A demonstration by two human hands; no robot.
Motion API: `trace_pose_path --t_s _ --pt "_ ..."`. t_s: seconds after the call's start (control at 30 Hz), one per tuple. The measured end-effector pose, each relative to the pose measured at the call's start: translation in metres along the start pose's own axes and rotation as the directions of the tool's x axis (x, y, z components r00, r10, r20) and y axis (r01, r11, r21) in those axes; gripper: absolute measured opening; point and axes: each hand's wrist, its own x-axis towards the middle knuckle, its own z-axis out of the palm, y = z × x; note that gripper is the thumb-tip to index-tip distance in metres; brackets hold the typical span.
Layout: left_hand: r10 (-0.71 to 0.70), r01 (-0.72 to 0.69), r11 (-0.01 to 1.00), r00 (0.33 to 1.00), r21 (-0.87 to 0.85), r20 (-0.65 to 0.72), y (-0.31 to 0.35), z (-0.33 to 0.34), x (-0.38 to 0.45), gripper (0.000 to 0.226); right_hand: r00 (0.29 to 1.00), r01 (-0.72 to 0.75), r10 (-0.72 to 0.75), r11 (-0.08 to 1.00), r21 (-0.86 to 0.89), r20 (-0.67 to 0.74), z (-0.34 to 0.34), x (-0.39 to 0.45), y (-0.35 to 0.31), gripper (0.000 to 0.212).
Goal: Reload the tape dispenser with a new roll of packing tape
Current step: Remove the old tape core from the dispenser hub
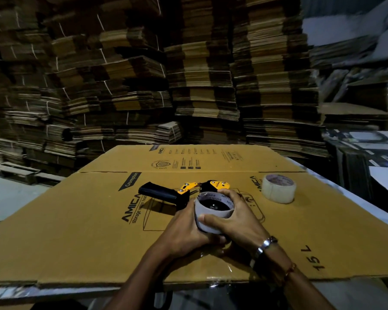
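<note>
A black and yellow tape dispenser (184,190) lies on its side on a flattened cardboard box (87,220), its handle pointing left. On its spool sits an empty grey cardboard core (211,214). My left hand (184,233) wraps the core's left side and bottom. My right hand (235,215) grips it from the right, thumb across the front and fingers over the far rim. A full roll of clear packing tape (278,188) stands apart at the right on the cardboard.
The cardboard sheet covers a table whose pale edge (367,198) shows at the right. Tall stacks of flattened cartons (188,74) fill the background. A loose strip of clear tape (217,278) lies at the cardboard's near edge.
</note>
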Motion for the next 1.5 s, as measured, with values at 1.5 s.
trace_pose_path --t_s 1.5 --pt "0.073 -0.073 0.997 0.997 0.009 0.019 0.004 -0.003 -0.002 0.081 0.995 0.099 -0.098 0.984 0.151 -0.014 -0.004 0.001 0.013 0.077"
